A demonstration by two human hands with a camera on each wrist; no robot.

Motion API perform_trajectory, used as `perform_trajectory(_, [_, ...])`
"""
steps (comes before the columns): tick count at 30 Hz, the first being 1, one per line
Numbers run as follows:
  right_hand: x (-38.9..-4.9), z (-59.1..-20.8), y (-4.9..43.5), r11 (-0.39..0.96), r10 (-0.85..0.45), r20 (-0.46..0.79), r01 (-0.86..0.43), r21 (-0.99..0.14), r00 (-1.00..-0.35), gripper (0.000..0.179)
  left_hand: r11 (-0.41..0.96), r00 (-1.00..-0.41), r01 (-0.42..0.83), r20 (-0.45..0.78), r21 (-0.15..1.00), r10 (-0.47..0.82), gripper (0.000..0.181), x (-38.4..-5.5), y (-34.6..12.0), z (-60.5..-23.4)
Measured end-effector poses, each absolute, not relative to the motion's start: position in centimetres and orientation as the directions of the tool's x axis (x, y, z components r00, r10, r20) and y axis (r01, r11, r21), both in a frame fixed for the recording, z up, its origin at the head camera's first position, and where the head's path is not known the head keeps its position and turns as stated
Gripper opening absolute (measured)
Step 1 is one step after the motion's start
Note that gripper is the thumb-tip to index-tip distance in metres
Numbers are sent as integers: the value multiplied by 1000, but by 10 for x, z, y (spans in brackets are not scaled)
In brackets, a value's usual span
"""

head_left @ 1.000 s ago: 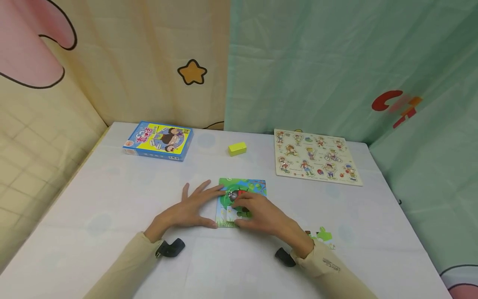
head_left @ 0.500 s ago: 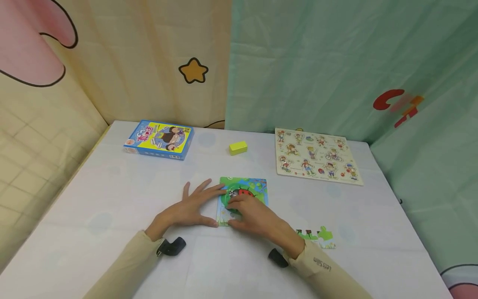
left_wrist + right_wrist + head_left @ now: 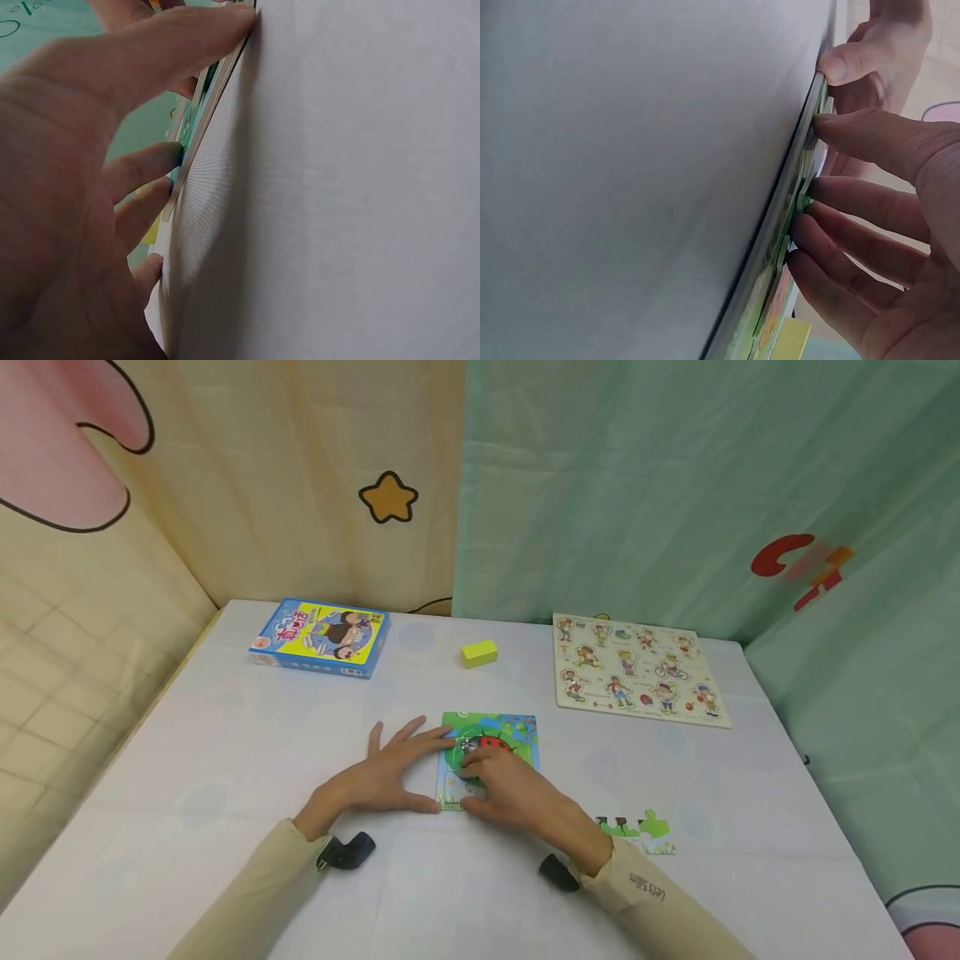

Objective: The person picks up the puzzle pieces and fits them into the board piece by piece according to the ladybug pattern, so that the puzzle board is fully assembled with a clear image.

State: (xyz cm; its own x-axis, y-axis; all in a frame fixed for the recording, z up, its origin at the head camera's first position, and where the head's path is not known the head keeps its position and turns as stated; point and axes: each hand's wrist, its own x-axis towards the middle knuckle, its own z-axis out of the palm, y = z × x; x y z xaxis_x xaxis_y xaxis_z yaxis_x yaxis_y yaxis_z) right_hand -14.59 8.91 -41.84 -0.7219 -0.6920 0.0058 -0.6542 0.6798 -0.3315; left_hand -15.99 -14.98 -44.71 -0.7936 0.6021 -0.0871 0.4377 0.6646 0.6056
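Observation:
A small square ladybug jigsaw puzzle (image 3: 525,727) lies on the white table in front of me. My left hand (image 3: 375,781) has its fingers spread, with thumb and fingertips touching the puzzle's left edge; the left wrist view shows the thumb (image 3: 187,45) against the board's side. My right hand (image 3: 517,789) pinches a pale puzzle piece (image 3: 454,787) between thumb and fingers at the puzzle's lower left. Most of that piece is hidden by the hand. In the right wrist view, the thumb and bent fingertips (image 3: 801,225) meet the top of the puzzle.
Loose green jigsaw pieces (image 3: 656,827) lie right of the right forearm. Farther back are a blue and yellow box (image 3: 322,639), a yellow block (image 3: 479,653) and a wooden board with figures (image 3: 637,670). Curtains (image 3: 600,485) hang behind the table.
Over the last second my right hand has shifted slightly left with the puzzle piece, then stayed at the lower left. More of the loose green pieces shows beside the forearm. My left hand stays put.

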Motion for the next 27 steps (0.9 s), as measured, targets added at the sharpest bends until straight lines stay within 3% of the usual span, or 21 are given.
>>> perform_trajectory(8, [-143, -419, 91, 700, -670, -19, -622, -352, -742, 33, 705, -820, 427, -86, 566, 566, 75, -161, -144, -448])
perform_trajectory(27, [-144, -418, 91, 707, -671, -2, -639, -303, -741, 32, 718, -841, 416, -65, 558, 537, 68, -159, -139, -448])
